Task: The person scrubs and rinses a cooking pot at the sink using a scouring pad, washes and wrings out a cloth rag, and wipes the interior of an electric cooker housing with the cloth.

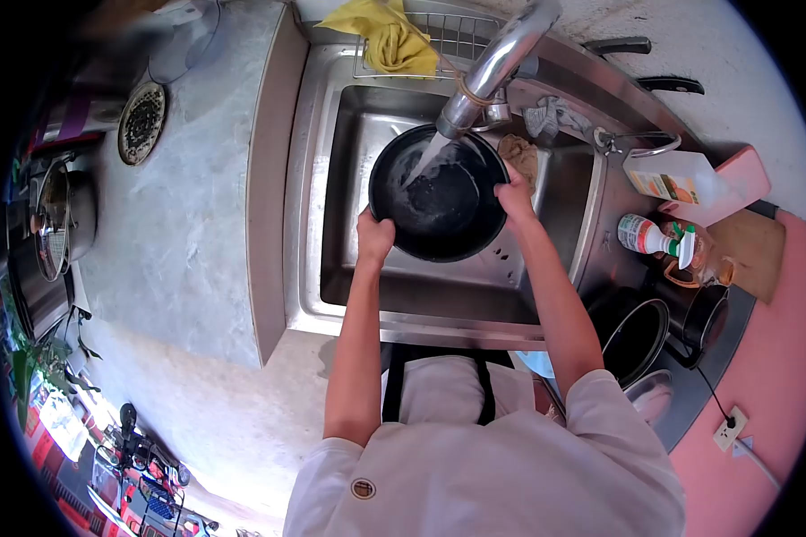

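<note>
A round black pot [437, 201] is held over the basin of the steel sink [354, 286]. Water streams from the chrome faucet [475, 94] into it, and some water swirls inside. My left hand [375, 238] grips the pot's left rim, fingers mostly hidden beneath. On the opposite side, my right hand [514, 195] has its thumb over the rim and its fingers closed around the edge. A brown crumpled cloth or scrubber [518, 159] lies behind the pot, near my right hand.
A yellow cloth [394, 40] hangs on a wire rack [461, 36] behind the sink. To the right stand a spray bottle [649, 236], a clear jug [681, 179] and dark pots [638, 336]. Two knives [672, 85] are at the back wall. A grey counter [188, 197] adjoins the left.
</note>
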A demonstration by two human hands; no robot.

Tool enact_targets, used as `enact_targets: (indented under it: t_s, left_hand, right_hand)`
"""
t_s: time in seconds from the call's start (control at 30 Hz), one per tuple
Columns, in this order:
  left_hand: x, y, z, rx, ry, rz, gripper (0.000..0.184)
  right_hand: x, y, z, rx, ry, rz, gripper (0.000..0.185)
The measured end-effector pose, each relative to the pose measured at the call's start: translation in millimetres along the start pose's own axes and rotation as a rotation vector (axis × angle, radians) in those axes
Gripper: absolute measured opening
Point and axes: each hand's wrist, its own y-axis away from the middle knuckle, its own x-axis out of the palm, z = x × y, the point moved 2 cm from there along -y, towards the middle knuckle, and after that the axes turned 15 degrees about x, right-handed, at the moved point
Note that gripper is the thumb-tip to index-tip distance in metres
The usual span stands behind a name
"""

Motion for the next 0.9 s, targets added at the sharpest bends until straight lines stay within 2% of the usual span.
enact_targets:
  t_s: [0.03,0.07,0.2,0.3,0.37,0.43,0.5,0.57,0.7,0.73,0.83,0.9]
  left_hand:
    - [0,5,6,-0.028,-0.001,0.032,0.036]
    - [-2,6,11,-0.052,-0.006,0.064,0.036]
    - [-26,3,18,-0.108,-0.05,0.046,0.035]
    - [-15,-4,11,-0.057,-0.039,-0.008,0.035]
    - [-7,-2,22,-0.041,0.051,0.005,0.036]
    - [-8,-1,30,-0.1,-0.077,0.056,0.036]
    - [-30,-9,30,-0.023,-0.099,0.031,0.031]
    - [-30,-14,18,-0.017,-0.032,-0.028,0.031]
    - [-4,3,8,0.009,0.084,-0.029,0.031]
    - [-5,5,14,-0.005,0.021,0.007,0.033]
    - [-25,7,15,-0.024,-0.05,0.035,0.034]
    - [-34,5,26,-0.081,0.055,-0.05,0.034]
  right_hand:
    - [-1,3,-3,-0.022,-0.011,0.004,0.064]
    - [0,7,-9,-0.018,0.032,-0.089,0.062]
    - [20,0,-19,0.054,-0.03,-0.037,0.06]
    - [21,-9,-1,-0.005,-0.08,0.017,0.062]
    - [10,-6,-6,0.017,-0.005,-0.014,0.066]
    - [8,0,-17,0.002,-0.089,-0.052,0.066]
    - [23,-12,-28,-0.023,-0.15,-0.037,0.066]
    - [33,-17,-10,0.033,-0.091,0.048,0.066]
    - [7,-3,-4,-0.02,-0.072,0.009,0.064]
    - [8,6,-8,0.0,-0.025,-0.099,0.062]
    - [32,10,-10,-0.021,-0.065,-0.059,0.061]
    - [50,6,8,0.048,-0.022,-0.051,0.06]
